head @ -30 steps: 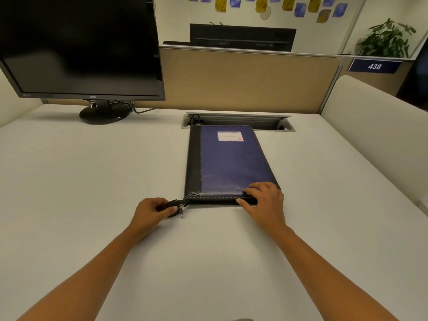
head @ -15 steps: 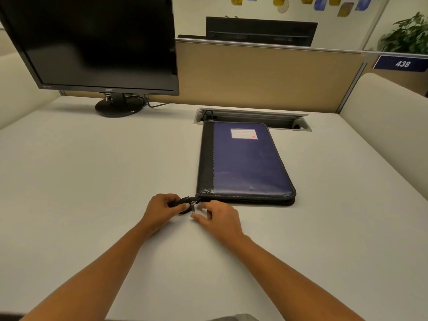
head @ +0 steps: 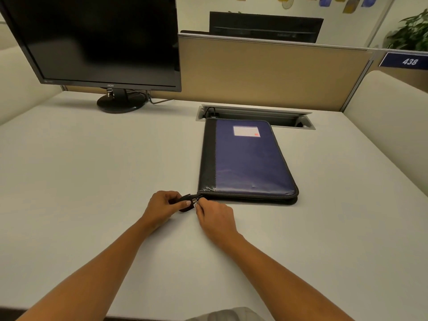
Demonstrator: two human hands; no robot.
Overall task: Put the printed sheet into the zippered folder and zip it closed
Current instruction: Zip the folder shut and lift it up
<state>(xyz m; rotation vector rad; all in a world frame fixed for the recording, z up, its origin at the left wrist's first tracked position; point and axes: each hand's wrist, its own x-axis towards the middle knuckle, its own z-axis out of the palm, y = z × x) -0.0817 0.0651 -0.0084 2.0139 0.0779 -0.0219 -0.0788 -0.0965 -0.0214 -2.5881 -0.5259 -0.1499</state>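
Monitor [head: 102,40] at 10 o'clock on the desk [head: 92,172], screen dark, round stand on the surface, cable trailing off its base to the right.

Left hand [head: 162,206] near desk centre, at about 6 o'clock from the folder's near-left corner. Grip pinched shut on the black zipper tail [head: 185,201] that sticks out left from that corner.

Right hand [head: 214,216] just beside it, fingertips touching the small metal zipper pull [head: 195,200] right at the corner. Grip pressed together on the pull, thumb and forefinger. Both forearms run in from 6 o'clock, the two hands nearly touching.

Zippered folder [head: 247,163] lies flat and closed at 1 o'clock from the hands: blue cover, black spine strip along its left side, white label [head: 246,131] near the far end. Zipper track along the near edge looks closed up to the corner; can't tell the far sides. Printed sheet not visible.

Folder's far edge sits against the cable tray slot [head: 254,115] recessed in the desk at 12 o'clock. Tan partition [head: 266,72] behind it, a second monitor [head: 264,26] over the top. Blue "438" sign [head: 407,61] and plant [head: 412,33] at 2 o'clock.
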